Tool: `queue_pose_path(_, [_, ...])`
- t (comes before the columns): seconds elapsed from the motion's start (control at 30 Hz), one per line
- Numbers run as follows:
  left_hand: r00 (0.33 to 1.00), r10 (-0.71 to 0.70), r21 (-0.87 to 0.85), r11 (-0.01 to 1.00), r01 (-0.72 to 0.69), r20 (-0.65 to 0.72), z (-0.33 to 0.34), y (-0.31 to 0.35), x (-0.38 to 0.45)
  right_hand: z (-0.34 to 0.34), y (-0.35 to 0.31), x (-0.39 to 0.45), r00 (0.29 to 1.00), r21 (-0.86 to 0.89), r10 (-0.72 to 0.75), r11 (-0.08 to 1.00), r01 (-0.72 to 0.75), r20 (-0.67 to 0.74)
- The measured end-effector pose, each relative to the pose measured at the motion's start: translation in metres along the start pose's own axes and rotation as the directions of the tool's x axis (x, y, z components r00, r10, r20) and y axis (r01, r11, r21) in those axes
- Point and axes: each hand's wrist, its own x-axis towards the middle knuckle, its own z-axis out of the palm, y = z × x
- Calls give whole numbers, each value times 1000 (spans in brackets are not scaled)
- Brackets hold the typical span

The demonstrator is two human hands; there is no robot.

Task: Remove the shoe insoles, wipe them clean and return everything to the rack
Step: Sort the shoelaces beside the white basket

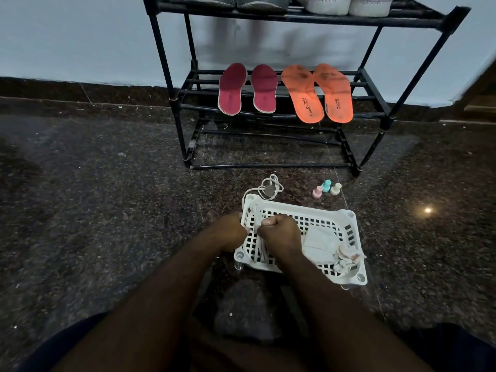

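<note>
Two maroon insoles (247,88) and two orange insoles (318,92) lie side by side on the middle shelf of the black shoe rack (177,103). On the floor in front of me stands a white slotted basket (346,218). My left hand (230,232) and my right hand (280,233) are both curled over the basket's left end, each gripping white shoelaces (259,253) that hang down into it. More white lace (271,187) lies coiled on the floor behind the basket. A folded white cloth (319,244) and crumpled wipes (346,260) sit in the basket's right half.
Grey shoes (233,2) and white shoes (346,4) stand on the rack's top shelf. Three small pastel pegs (326,188) lie on the dark speckled floor right of the coiled lace. The rack stands against a pale wall. My knees are at the bottom edge.
</note>
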Motion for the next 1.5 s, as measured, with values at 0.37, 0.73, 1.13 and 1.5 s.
queue_pose_path(0.37, [985, 162, 177, 969, -170, 60, -3, 9, -11, 8, 2, 9, 994, -293, -70, 952, 93, 87])
queue_pose_path(0.73, [976, 203, 266, 939, -218, 83, -2, 11, -12, 9, 5, 5, 983, -65, -8, 998, 21, 186])
queue_pose_path(1.13, [970, 229, 287, 927, -242, 80, -3, 10, -15, 6, 8, -2, 968, -189, -18, 980, 67, 249])
queue_pose_path(1.5, [976, 204, 228, 949, -217, 79, -2, 13, -16, 2, 13, -1, 958, -180, -33, 980, 87, 285])
